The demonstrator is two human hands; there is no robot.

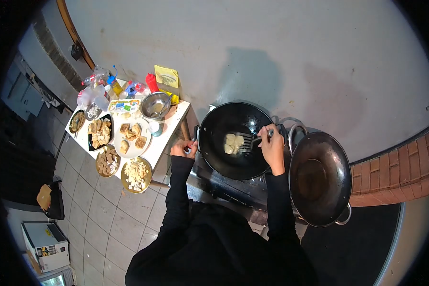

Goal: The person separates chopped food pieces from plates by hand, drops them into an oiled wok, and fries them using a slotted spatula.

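Spatula, slotted, is gripped by my right hand, its head touching pale food pieces inside the black wok. My left hand is at the wok's left handle; I cannot tell whether it grasps it. A 2nd wok stands just right; on the left, 1 white table bears a metal bowl and a white plate.
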